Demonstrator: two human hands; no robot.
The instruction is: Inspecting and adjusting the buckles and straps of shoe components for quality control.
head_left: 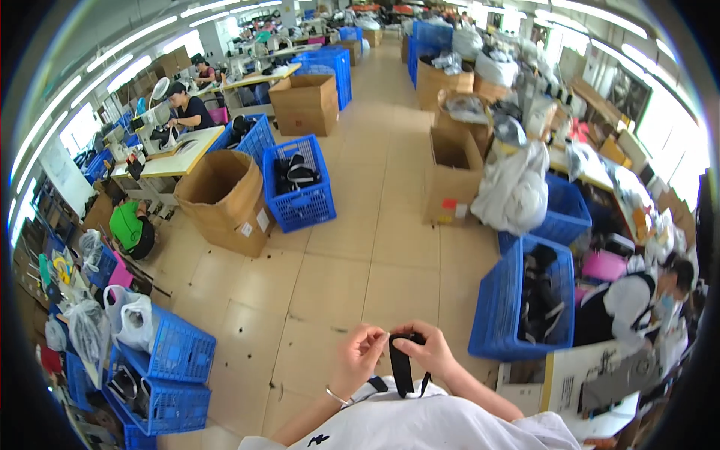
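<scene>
In front of my white shirt, my right hand (pixel 426 348) is closed on a black strap (pixel 400 369), its thumb on top near the strap's upper end. The strap hangs from those fingers towards my waist, where a thinner black end curls beside it. Just left of it, my left hand (pixel 363 355) is raised with thumb and fingertips pinched together close to the strap's top. Whatever lies in that pinch is too small to make out. A bracelet (pixel 337 396) circles my left wrist.
Tiled floor (pixel 330 285) stretches ahead as an aisle. A blue crate (pixel 480 315) of black items stands at right, beside a person at a sewing machine (pixel 626 386). Stacked blue crates (pixel 180 345) are at left; cardboard boxes (pixel 221 199) and another blue crate (pixel 300 206) stand farther off.
</scene>
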